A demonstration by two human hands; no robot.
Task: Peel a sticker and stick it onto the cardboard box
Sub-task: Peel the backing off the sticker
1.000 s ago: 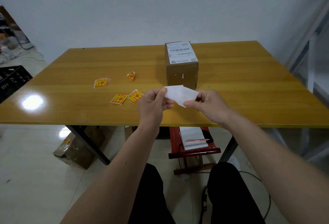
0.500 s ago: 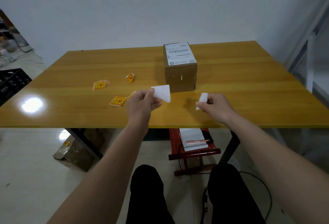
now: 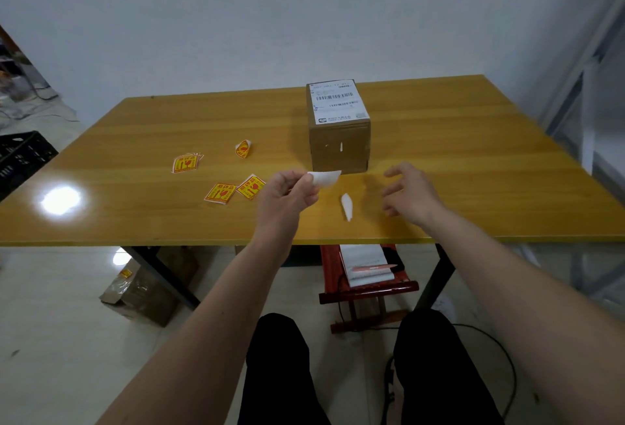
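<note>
A brown cardboard box (image 3: 340,147) with a white shipping label on top stands upright mid-table. My left hand (image 3: 287,196) pinches a peeled sticker (image 3: 326,177), white side towards me, just in front of the box's lower front face. A small white backing strip (image 3: 347,206) lies on the table between my hands. My right hand (image 3: 411,193) hovers right of that strip with fingers spread and holds nothing.
Several yellow-and-red stickers lie on the wooden table (image 3: 473,171) at the left: a small stack (image 3: 185,163), a curled one (image 3: 242,148) and two flat ones (image 3: 220,192), (image 3: 251,187). Under the table stand a red stool (image 3: 367,276) and a cardboard box (image 3: 142,286).
The two hands pulled the sticker apart from its backing. My right hand let the backing strip go onto the table and opened. My left hand carried the sticker towards the box.
</note>
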